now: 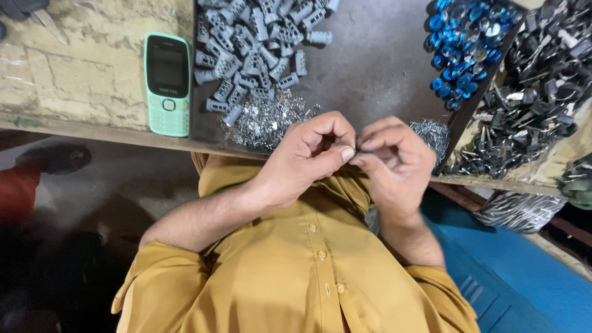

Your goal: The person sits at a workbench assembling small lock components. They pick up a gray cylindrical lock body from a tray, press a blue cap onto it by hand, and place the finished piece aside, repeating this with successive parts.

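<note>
Your left hand point(308, 151) and right hand point(394, 157) meet fingertip to fingertip over your lap, just off the near edge of the bench. Both are curled tight, thumbs pressed against forefingers, pinching something tiny between them; the part itself is hidden by your fingers, so you cannot tell what it is, only that it sits right where the two thumbs touch.

Just beyond your left knuckles lies a heap of small shiny metal clips point(265, 120), and beyond that a bigger pile of grey plastic plugs point(259, 43). A second, smaller clump of clips point(431, 132) sits just past your right hand. Both heaps rest on a dark tray point(376, 68) that runs away from your hands.

Further off to the right of your right hand there is a pile of blue rings point(462, 43), and beside it a box of black keys point(542, 80), well apart from your fingers.

To the left of your left hand, on the worn, pale bench point(80, 80), lies a mint-green phone point(167, 83), screen up.

Your mustard shirt point(296, 271) fills the space below your hands. A blue surface point(524, 277) shows below your right forearm, and a dim floor with a dark sandal point(55, 157) lies off to your left
</note>
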